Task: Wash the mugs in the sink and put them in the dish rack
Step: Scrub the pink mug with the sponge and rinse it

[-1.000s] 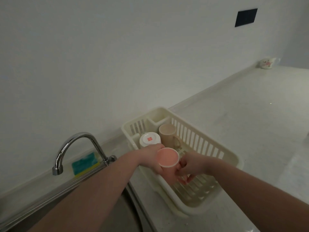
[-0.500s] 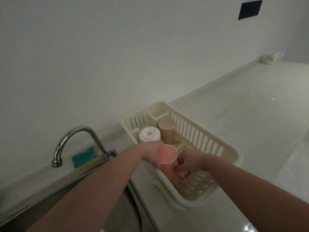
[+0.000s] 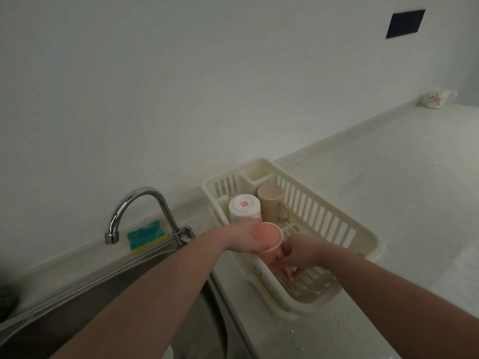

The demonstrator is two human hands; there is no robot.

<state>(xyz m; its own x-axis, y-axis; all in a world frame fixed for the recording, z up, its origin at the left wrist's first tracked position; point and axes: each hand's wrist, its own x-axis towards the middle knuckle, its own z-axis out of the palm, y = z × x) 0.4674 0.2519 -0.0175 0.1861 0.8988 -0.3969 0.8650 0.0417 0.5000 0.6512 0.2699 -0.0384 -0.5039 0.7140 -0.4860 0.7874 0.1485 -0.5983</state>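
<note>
Pink mug (image 3: 268,238), upside down at centre frame over the dish rack (image 3: 363,234) near wall, looks to me light, stiff, glossy, probably wet and slippery. My left hand (image 3: 246,237) wraps its body; my right hand (image 3: 300,251) has its fingers (image 3: 287,272) curled at the handle, the surest hold. Behind it stand an upturned white mug (image 3: 245,207) and a beige mug (image 3: 272,200), smooth cylinders. Slatted cream plastic rests on the speckled desk (image 3: 401,177); at left, a curved chrome tap (image 3: 145,203).
</note>
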